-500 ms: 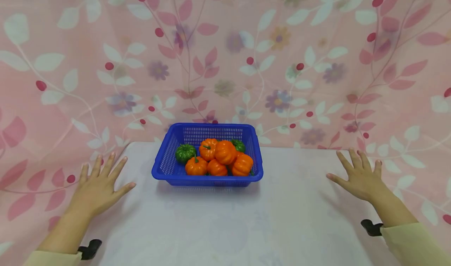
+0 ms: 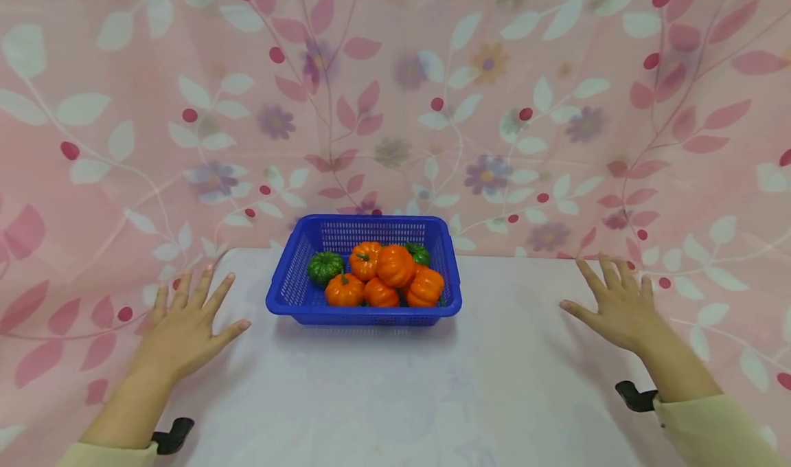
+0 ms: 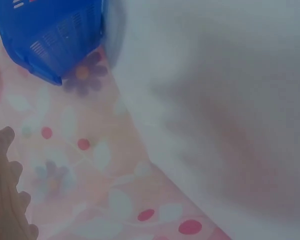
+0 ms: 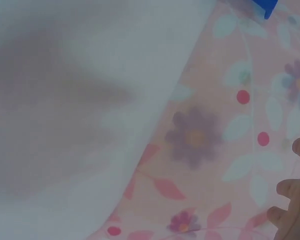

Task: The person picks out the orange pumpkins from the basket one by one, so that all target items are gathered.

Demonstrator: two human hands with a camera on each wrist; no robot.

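A blue plastic basket (image 2: 364, 313) stands at the far middle of the table. In it lie several orange pumpkins (image 2: 395, 266), small and ribbed, heaped toward the right. One green pumpkin (image 2: 325, 268) sits at the basket's left and another green pumpkin (image 2: 418, 253) at its back right, partly hidden. My left hand (image 2: 185, 333) hovers with fingers spread, left of the basket and apart from it. On the other side, my right hand (image 2: 621, 309) is held in the air, fingers spread too, farther from the basket. Both hands hold nothing.
The table (image 2: 383, 398) has a white top, and its left and right edges lie under the hands. A pink curtain (image 2: 395, 96) with leaves and flowers hangs right behind it. Each wrist wears a black strap mount (image 2: 173, 436).
Both hands have shifted a little inward, the left one to the right and the right one to the left. The basket and its pumpkins have stayed put.
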